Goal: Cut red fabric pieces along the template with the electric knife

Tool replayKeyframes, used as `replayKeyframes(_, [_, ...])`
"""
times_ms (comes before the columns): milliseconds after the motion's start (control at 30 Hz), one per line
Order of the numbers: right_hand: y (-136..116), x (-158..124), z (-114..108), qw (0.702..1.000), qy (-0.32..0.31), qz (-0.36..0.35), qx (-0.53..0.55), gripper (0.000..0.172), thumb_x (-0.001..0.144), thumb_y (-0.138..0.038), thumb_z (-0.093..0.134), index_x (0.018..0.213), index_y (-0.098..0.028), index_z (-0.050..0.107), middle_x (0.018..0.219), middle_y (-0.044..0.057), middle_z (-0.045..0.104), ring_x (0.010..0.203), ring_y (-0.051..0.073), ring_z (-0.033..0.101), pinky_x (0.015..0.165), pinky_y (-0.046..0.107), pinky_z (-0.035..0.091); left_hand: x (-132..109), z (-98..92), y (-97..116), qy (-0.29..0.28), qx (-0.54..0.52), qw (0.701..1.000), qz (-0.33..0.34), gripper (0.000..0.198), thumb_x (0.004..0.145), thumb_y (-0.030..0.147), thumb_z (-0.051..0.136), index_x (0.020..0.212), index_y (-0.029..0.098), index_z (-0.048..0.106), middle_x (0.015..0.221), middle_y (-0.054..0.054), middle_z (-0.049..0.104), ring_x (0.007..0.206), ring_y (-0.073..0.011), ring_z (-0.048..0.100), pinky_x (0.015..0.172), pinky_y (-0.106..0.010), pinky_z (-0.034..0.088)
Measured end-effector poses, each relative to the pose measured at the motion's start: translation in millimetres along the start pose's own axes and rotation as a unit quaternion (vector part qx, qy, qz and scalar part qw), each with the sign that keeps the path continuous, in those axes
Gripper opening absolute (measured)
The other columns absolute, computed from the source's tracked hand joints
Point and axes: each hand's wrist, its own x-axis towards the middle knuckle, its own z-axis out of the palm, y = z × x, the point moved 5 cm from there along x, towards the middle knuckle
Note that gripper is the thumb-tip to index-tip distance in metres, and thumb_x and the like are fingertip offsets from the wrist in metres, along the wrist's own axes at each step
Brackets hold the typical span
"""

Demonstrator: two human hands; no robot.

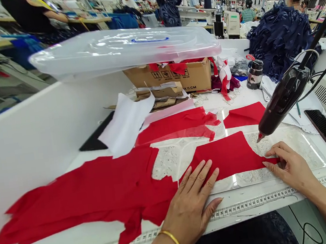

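Head view: left hand (190,201) flat, fingers spread, fingertips on the left end of the red fabric piece (229,155). Piece's long axis runs left-right. Right hand (291,165), fingers straight, pins its narrow right tip. Hanging tool (284,97), possibly a heat cutter, has its tip just above there.

Bright red fabric piece (229,154) lies on a white counter (77,243) by the front edge, over white lace (168,161). Gold bangle (173,239) gleams. Brown cardboard box (187,75) at the back, navy fabric heap (280,36) in the far right corner.
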Motion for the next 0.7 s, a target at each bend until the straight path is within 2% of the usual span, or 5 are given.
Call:
replayKeyframes(100, [-8, 2, 3, 0.999, 0.008, -0.035, -0.005, 0.012, 0.088, -0.033, 0.06, 0.083, -0.023, 0.064, 0.093, 0.006, 0.065, 0.07, 0.018, 0.058, 0.057, 0.031, 0.048, 0, 0.1, 0, -0.003, 0.008, 1.0, 0.0, 0.059, 0.102, 0.04, 0.05, 0.154, 0.017, 0.039, 0.159, -0.012, 0.042, 0.148, -0.0277, 0.038, 0.121, -0.044, 0.034])
replayKeyframes(200, [-14, 4, 4, 0.998, 0.005, -0.057, 0.021, 0.012, 0.086, -0.027, 0.059, 0.075, -0.023, 0.058, 0.089, 0.007, 0.064, 0.086, 0.024, 0.058, 0.068, 0.035, 0.049, 0, 0.2, 0, -0.007, 0.013, 1.0, 0.0, 0.058, 0.102, 0.04, 0.05, 0.154, 0.016, 0.04, 0.16, -0.012, 0.041, 0.148, -0.0277, 0.037, 0.121, -0.045, 0.034])
replayKeyframes(300, [-12, 5, 6, 0.997, -0.011, -0.033, 0.067, 0.014, 0.085, -0.029, 0.057, 0.073, -0.023, 0.054, 0.085, 0.006, 0.064, 0.083, 0.023, 0.056, 0.069, 0.035, 0.048, 0, 0.0, -1, -0.007, -0.001, 1.0, -0.007, 0.058, 0.101, 0.039, 0.05, 0.154, 0.017, 0.04, 0.16, -0.011, 0.041, 0.147, -0.0277, 0.039, 0.121, -0.044, 0.034])
replayKeyframes(467, [1, 4, 10, 0.991, -0.032, 0.057, 0.118, 0.019, 0.084, -0.038, 0.058, 0.073, -0.023, 0.052, 0.071, 0.002, 0.056, 0.065, 0.017, 0.052, 0.059, 0.03, 0.043, 1, -0.9, -1, 0.001, -0.014, 1.0, -0.011, 0.058, 0.101, 0.038, 0.05, 0.155, 0.018, 0.039, 0.159, -0.011, 0.042, 0.147, -0.0272, 0.039, 0.121, -0.044, 0.035])
replayKeyframes(700, [12, 3, -3, 0.985, 0.019, 0.088, 0.147, 0.025, 0.083, -0.044, 0.06, 0.095, -0.022, 0.056, 0.071, 0.0, 0.054, 0.065, 0.016, 0.052, 0.062, 0.031, 0.045, 1, -1.3, 0, -0.007, -0.007, 1.0, -0.014, 0.058, 0.101, 0.037, 0.049, 0.155, 0.018, 0.038, 0.158, -0.012, 0.043, 0.146, -0.0282, 0.041, 0.119, -0.045, 0.038])
